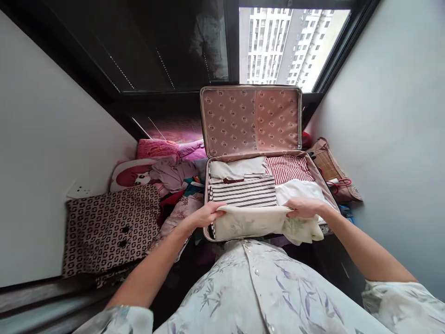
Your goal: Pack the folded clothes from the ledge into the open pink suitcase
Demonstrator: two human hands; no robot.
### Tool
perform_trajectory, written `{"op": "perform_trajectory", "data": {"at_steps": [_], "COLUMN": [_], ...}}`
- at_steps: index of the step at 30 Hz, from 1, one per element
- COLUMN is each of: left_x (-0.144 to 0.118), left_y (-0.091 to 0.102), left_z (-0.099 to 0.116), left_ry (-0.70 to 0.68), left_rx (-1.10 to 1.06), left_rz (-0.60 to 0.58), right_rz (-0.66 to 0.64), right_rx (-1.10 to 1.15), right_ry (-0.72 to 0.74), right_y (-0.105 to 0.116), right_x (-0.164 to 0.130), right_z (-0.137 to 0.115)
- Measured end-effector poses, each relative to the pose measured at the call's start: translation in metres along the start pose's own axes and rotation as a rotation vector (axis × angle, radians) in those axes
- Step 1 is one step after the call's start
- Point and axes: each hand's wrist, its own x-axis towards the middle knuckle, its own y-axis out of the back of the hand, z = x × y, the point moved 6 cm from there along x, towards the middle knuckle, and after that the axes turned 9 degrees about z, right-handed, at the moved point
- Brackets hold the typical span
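Over the near side of an open suitcase (pixel 207 174), a cream garment with a faint leaf print (pixel 250 220) is stretched between both hands. My left hand (pixel 206 214) pinches its upper left corner. At the other end, my right hand (pixel 302 208) grips the top edge, and the cloth hangs in loose folds below it. Inside the suitcase lie a black-and-white striped garment (pixel 243 192), a folded off-white one (pixel 239 168), a red-and-white striped one (pixel 290 169) and a white one (pixel 301 189) beside my right hand.
The suitcase lid (pixel 253 120) stands upright against the window frame. To the left are a brown patterned bag (pixel 114 227), piled clothes (pixel 174 171) and a cushion with a cartoon face (pixel 134 176). A brown paper bag (pixel 332 167) leans by the right wall (pixel 389 139).
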Motion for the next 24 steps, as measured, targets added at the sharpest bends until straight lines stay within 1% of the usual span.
{"op": "perform_trajectory", "data": {"at_steps": [2,3,4,6,8,11,13,15,16,17,18,20,22,23,24], "left_x": [0.025,0.035,0.045,0.062,0.078,0.096,0.097,0.085,0.075,0.063,0.049,0.022,-0.002,-0.011,-0.019], "left_y": [-0.023,-0.031,-0.035,-0.036,-0.026,0.0,0.017,0.023,0.02,0.013,0.001,-0.032,-0.069,-0.084,-0.094], "left_z": [-0.002,-0.002,-0.001,0.003,0.008,0.018,0.024,0.026,0.024,0.018,0.009,-0.019,-0.055,-0.072,-0.086], "left_ry": [-0.031,-0.045,-0.056,-0.072,-0.082,-0.116,-0.168,-0.245,-0.283,-0.311,-0.326,-0.294,-0.194,-0.134,-0.078], "left_rx": [0.04,0.065,0.087,0.122,0.161,0.267,0.37,0.49,0.555,0.62,0.678,0.756,0.766,0.756,0.743], "left_rz": [-0.038,-0.043,-0.043,-0.024,0.017,0.117,0.195,0.264,0.29,0.307,0.312,0.278,0.197,0.159,0.147], "right_rz": [0.051,0.074,0.084,0.096,0.122,0.2,0.269,0.354,0.401,0.45,0.489,0.509,0.409,0.355,0.303], "right_rx": [0.057,0.084,0.113,0.155,0.124,0.016,-0.075,-0.221,-0.304,-0.381,-0.439,-0.483,-0.421,-0.38,-0.345], "right_ry": [-0.059,-0.081,-0.091,-0.103,-0.13,-0.138,-0.118,-0.094,-0.074,-0.047,-0.016,0.04,0.081,0.089,0.095], "right_y": [-0.01,-0.014,-0.016,-0.017,-0.009,0.016,0.031,0.033,0.027,0.016,-0.001,-0.047,-0.097,-0.118,-0.133], "right_x": [-0.012,-0.017,-0.02,-0.023,-0.02,-0.011,-0.005,-0.001,0.002,0.004,0.008,0.017,0.03,0.036,0.042], "right_z": [0.031,0.045,0.056,0.075,0.089,0.1,0.099,0.094,0.09,0.085,0.081,0.076,0.08,0.084,0.089]}}
